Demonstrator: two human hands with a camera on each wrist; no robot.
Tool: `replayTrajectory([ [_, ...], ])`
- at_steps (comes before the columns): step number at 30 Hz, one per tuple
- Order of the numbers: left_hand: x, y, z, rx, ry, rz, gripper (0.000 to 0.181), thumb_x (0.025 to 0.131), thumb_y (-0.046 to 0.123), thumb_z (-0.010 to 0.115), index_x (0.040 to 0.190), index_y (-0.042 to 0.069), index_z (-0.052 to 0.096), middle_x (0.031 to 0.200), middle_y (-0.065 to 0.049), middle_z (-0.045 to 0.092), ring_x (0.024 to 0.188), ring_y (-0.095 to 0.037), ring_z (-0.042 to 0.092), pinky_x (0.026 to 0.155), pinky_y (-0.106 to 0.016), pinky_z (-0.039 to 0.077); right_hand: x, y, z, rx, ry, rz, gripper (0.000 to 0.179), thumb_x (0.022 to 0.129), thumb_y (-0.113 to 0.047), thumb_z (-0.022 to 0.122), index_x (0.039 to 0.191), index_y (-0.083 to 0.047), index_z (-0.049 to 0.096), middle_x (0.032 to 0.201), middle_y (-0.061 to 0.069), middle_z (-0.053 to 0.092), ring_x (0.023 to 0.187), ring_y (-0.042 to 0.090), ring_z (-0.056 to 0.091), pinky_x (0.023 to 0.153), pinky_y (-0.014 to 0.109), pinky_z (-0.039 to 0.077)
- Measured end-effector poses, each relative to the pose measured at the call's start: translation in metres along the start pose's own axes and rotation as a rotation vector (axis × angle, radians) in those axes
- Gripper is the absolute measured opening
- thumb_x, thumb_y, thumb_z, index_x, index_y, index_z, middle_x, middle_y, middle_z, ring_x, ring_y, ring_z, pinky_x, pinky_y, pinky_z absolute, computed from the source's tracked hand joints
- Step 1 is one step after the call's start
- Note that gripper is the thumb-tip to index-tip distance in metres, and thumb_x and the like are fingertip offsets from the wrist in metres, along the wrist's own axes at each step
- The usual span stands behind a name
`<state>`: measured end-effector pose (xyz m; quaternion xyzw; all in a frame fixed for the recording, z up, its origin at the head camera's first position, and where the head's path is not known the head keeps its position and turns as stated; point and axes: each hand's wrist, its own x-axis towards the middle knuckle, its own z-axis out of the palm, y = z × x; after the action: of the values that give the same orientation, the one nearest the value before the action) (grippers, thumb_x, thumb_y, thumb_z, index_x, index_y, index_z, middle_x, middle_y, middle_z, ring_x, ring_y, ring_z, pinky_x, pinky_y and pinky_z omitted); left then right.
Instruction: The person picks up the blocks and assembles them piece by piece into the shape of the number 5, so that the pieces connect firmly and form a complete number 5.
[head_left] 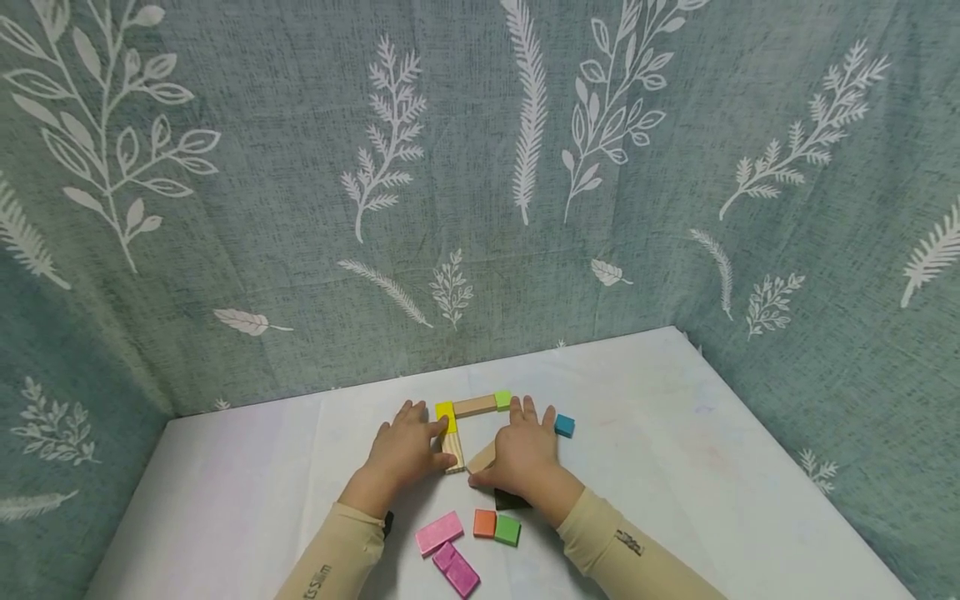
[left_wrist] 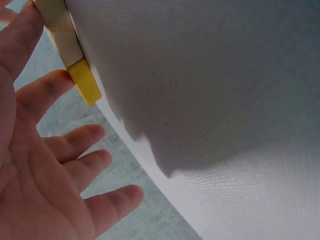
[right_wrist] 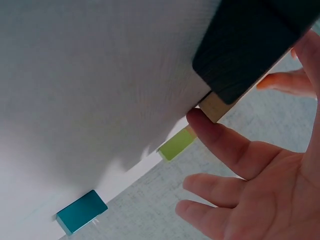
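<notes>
My left hand [head_left: 405, 450] rests beside a yellow block [head_left: 446, 414] and a plain wooden block [head_left: 453, 452] lying end to end. Its index fingertip touches the yellow block's side, the thumb the wooden one; the other fingers are spread. My right hand [head_left: 527, 454] holds a second plain wooden block [head_left: 482, 458], slanted on the table, between thumb and index finger. In the right wrist view that index fingertip meets the block's end [right_wrist: 217, 107]; the thumb's contact is out of sight. A dark block [head_left: 512, 500] lies partly hidden below the right hand.
A tan block [head_left: 476, 406] runs from the yellow block to a light green one [head_left: 503, 400]. A blue block [head_left: 565, 426] lies right of my right hand. Nearer are pink [head_left: 439, 533], magenta [head_left: 456, 570], orange [head_left: 484, 523] and green [head_left: 507, 530] blocks. Leaf-patterned cloth [head_left: 480, 183] stands behind the white table.
</notes>
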<state>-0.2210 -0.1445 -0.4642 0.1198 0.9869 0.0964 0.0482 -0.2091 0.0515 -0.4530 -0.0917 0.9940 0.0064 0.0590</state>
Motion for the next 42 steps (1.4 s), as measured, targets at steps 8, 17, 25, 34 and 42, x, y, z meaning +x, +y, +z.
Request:
replayTrajectory([
  [8,0.0001,0.0005,0.0013,0.006,0.018,0.006,0.067,0.080,0.054,0.079,0.137,0.022,0.065,0.152,-0.023,0.047,0.146,-0.045,0.036,0.107,-0.070,0.039,0.0007,0.0003,0.0008,-0.006,0.003,0.009,0.082,0.065,-0.085,0.070,0.102,-0.012,0.082,0.162,0.020,0.034,0.153,0.039,0.027,0.119,0.069,0.021],
  [17,0.0002,0.0011,0.0004,0.000,0.012,0.002,0.066,0.081,0.054,0.079,0.137,0.023,0.065,0.152,-0.022,0.047,0.147,-0.045,0.035,0.107,-0.070,0.039,0.0018,-0.0009,0.0005,-0.006,0.001,0.006,0.081,0.064,-0.085,0.071,0.102,-0.013,0.082,0.162,0.020,0.034,0.152,0.038,0.028,0.119,0.067,0.023],
  [25,-0.0004,0.0019,-0.0007,-0.010,0.002,-0.004,0.066,0.081,0.053,0.079,0.138,0.023,0.064,0.151,-0.022,0.048,0.147,-0.044,0.035,0.109,-0.070,0.037,0.0020,-0.0019,0.0005,-0.019,-0.012,0.006,0.084,0.063,-0.086,0.070,0.104,-0.014,0.082,0.161,0.019,0.036,0.152,0.037,0.030,0.118,0.067,0.025],
  [34,0.0005,0.0018,0.0010,0.010,-0.002,-0.015,0.068,0.081,0.055,0.078,0.139,0.024,0.063,0.154,-0.022,0.045,0.148,-0.044,0.034,0.109,-0.069,0.037,-0.0011,-0.0029,-0.0004,-0.025,-0.003,0.011,0.087,0.065,-0.086,0.069,0.108,-0.011,0.080,0.159,0.020,0.039,0.151,0.038,0.032,0.118,0.068,0.024],
  [42,0.0006,0.0028,0.0012,0.020,-0.007,-0.022,0.068,0.081,0.055,0.079,0.139,0.024,0.063,0.153,-0.022,0.046,0.147,-0.045,0.034,0.109,-0.070,0.037,-0.0045,-0.0051,-0.0006,-0.033,0.006,0.018,0.092,0.064,-0.087,0.068,0.112,-0.010,0.079,0.156,0.019,0.044,0.149,0.038,0.036,0.117,0.069,0.025],
])
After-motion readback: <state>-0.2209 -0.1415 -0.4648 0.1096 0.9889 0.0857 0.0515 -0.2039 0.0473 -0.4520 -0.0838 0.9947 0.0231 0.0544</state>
